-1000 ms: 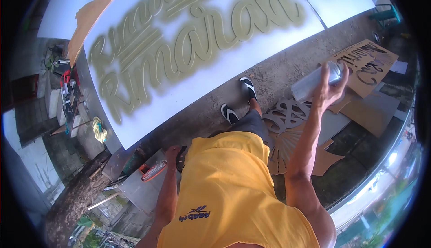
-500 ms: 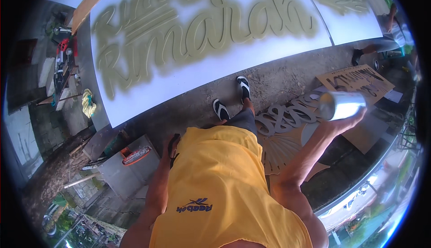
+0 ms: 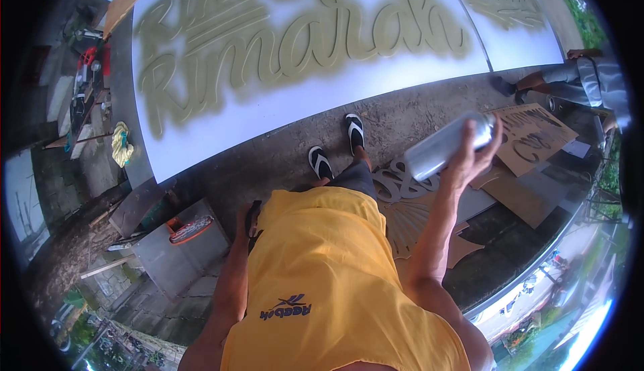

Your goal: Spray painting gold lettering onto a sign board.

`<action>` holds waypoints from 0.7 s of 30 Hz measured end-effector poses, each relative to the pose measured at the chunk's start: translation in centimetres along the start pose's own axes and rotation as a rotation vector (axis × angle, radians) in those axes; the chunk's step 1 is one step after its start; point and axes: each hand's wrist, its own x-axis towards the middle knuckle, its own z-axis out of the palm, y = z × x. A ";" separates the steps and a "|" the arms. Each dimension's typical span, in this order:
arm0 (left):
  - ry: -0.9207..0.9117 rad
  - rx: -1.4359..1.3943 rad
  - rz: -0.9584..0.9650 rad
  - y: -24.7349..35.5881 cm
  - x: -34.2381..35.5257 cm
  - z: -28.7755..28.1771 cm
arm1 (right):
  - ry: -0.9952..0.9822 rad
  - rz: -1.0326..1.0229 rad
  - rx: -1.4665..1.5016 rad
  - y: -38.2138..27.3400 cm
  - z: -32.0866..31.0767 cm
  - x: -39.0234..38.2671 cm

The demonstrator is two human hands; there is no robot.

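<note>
My right hand (image 3: 471, 160) is raised in front of my right side, with its fingers wrapped round a silver spray can (image 3: 431, 153). The can is tilted, its far end beside the fingers. My left arm hangs by my left hip, and the left hand (image 3: 245, 223) shows only in part next to a dark band or object; its fingers are hidden. Ahead of me lies a large white board (image 3: 268, 121) bearing raised cursive lettering (image 3: 302, 52) with olive-gold paint misted over and around it. A second white panel (image 3: 530, 56) with similar lettering adjoins it on the right.
Another person (image 3: 597, 79) is at the far right. Below them lie a brown lettered sheet (image 3: 526, 149) and pale cut-out shapes (image 3: 392, 186). To my left are a grey board with an orange hoop (image 3: 190, 230) and a yellow cloth (image 3: 121, 146).
My right hand has swung inward to the left, turning the spray can from level to tilted. The other person at the far right shows more fully.
</note>
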 end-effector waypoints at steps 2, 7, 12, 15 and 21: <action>0.150 0.660 0.604 -4.2 1.2 -1.2 | -0.338 -0.369 -0.185 1.8 2.3 -2.5; 0.187 0.255 0.148 -4.7 0.1 -1.6 | -0.349 -0.541 -0.366 2.2 7.1 -4.7; 0.200 0.378 0.101 0.2 -2.5 0.4 | -0.382 -0.525 -0.448 3.4 8.6 -4.7; 0.200 0.387 -0.108 0.8 -3.2 0.4 | -0.368 -0.528 -0.458 4.2 8.3 -4.4; 0.160 0.724 0.184 -5.6 -2.3 -3.6 | -0.384 -0.495 -0.514 4.4 6.4 -4.3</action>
